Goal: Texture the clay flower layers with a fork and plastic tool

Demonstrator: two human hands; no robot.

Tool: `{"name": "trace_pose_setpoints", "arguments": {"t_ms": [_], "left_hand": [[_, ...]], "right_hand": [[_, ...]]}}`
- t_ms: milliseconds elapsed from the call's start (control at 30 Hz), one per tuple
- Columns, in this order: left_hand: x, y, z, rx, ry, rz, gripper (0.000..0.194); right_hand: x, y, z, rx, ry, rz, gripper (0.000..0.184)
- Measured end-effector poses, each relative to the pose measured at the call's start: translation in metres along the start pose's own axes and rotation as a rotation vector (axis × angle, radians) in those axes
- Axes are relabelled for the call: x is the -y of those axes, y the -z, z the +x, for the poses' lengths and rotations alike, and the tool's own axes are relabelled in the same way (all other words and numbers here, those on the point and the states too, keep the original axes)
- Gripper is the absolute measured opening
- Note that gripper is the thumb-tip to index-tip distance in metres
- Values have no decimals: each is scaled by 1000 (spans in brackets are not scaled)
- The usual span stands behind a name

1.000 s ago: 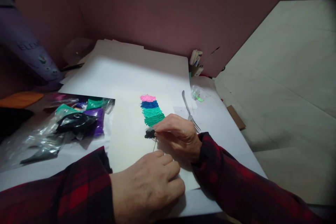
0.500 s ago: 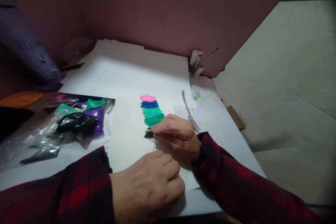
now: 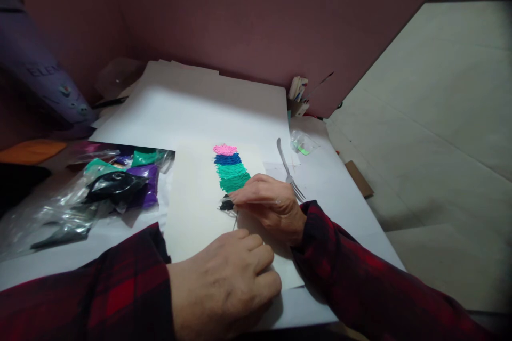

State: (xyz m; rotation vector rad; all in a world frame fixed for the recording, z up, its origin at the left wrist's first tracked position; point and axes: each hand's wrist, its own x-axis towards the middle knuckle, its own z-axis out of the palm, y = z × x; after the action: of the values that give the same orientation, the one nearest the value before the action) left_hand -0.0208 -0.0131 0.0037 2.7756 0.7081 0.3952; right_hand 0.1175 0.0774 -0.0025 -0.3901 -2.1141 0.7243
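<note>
On the cream sheet (image 3: 192,181) is a raised, ridged strip of colour bands that looks like modelling clay: a pink band (image 3: 225,149), a blue one (image 3: 228,159), then lighter and darker green bands (image 3: 234,180). A black patch (image 3: 226,203) lies below them. My right hand (image 3: 272,202) has its fingers pinched together at this patch's right edge; whatever is between the fingertips is hidden. Curled into a fist, my left hand (image 3: 230,282) rests on the lower part of the sheet, its fingertips out of sight. A thin dark line (image 3: 235,221) shows between the hands.
Clear plastic bags (image 3: 60,218) with black, purple and green packets lie at left. A metal fork (image 3: 288,173) rests right of the sheet, near a small clear bag (image 3: 304,141). White paper (image 3: 200,101) lies behind, against a pink wall (image 3: 248,21). A lilac bottle-like object (image 3: 52,74) stands left.
Almost nothing differs. The fingertips of my right hand have shifted very slightly at the black patch, and my left hand stays in place.
</note>
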Motion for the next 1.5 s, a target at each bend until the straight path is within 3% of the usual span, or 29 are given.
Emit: {"name": "trace_pose_setpoints", "arguments": {"t_ms": [333,533,933,1500], "left_hand": [[0,-1,1,16,7,13,10],[0,0,1,22,16,0,10],[0,-1,1,-25,-1,-3,6],[0,-4,0,-55,1,9,4]], "right_hand": [[1,-1,-2,-227,-81,7,8],[-1,-2,-3,-199,-60,10,6],[-2,2,-2,22,35,-21,18],[-4,-1,-1,34,45,-32,14]]}}
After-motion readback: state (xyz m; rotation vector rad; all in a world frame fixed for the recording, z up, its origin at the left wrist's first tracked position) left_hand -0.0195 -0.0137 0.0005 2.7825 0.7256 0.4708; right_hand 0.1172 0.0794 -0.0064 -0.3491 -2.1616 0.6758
